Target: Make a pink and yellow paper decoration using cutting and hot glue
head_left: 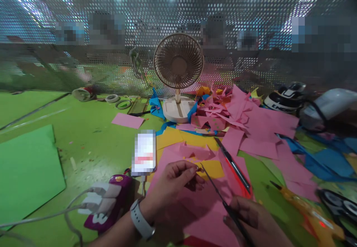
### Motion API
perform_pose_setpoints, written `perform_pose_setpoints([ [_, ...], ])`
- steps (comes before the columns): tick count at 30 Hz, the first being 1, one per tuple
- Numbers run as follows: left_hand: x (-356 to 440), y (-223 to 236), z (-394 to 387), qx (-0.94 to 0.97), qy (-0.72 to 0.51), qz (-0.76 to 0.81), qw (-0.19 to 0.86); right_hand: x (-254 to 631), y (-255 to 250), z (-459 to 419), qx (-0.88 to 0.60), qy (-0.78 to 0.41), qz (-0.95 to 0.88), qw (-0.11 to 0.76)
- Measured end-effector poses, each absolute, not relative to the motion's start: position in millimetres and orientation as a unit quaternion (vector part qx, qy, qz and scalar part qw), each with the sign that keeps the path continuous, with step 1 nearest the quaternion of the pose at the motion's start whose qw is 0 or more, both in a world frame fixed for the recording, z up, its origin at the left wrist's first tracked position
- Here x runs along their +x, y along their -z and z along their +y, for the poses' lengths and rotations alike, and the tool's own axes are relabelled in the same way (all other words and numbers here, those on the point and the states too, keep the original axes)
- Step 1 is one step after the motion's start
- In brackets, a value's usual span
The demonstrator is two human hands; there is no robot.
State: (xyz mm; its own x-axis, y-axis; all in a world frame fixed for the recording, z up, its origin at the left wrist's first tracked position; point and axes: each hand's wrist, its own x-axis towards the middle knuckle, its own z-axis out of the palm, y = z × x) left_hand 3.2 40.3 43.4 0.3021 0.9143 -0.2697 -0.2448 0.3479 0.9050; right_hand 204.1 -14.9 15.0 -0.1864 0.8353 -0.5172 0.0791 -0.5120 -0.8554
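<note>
My left hand point(178, 182), with a pale watch strap on its wrist, has thumb and index finger pinched together above the pink paper point(195, 210). Anything between those fingertips is too small to make out. In my right hand point(251, 217) is a thin pointed tool point(213, 184) with a dark handle, its tip close beside the left fingertips. A yellow paper piece point(214, 169) lies on the pink sheet just beyond the tip. Near it rests a red and black utility knife point(234, 165), slanting towards my right hand.
A fan point(178, 65) stands at the back beside piled pink paper scraps point(223, 109). Left are a lit phone point(145, 152), a purple power strip point(111, 202) with cables, and green paper point(28, 172). At right lie an orange glue gun point(312, 210) and black-handled scissors point(340, 206).
</note>
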Motion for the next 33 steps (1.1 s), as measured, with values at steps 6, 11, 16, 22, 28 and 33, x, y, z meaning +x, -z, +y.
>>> perform_pose_setpoints([
  [6,5,-43,41,0.398,-0.406,0.435,0.698,206,-14,-13,-0.565,-0.666,-0.404,0.272],
  [11,5,-43,41,0.403,-0.409,0.436,0.693,204,-19,-13,-0.568,-0.657,-0.408,0.280],
  [16,3,-44,42,0.405,-0.424,0.446,0.676,202,-26,-14,-0.581,-0.642,-0.425,0.262],
  [22,4,-45,41,0.415,-0.424,0.440,0.674,204,-23,-15,-0.578,-0.645,-0.434,0.250],
  [28,6,-44,41,0.434,-0.416,0.443,0.665,205,-24,-15,-0.575,-0.652,-0.436,0.232],
  [33,6,-45,40,0.444,-0.411,0.445,0.660,204,-24,-15,-0.576,-0.653,-0.430,0.238],
])
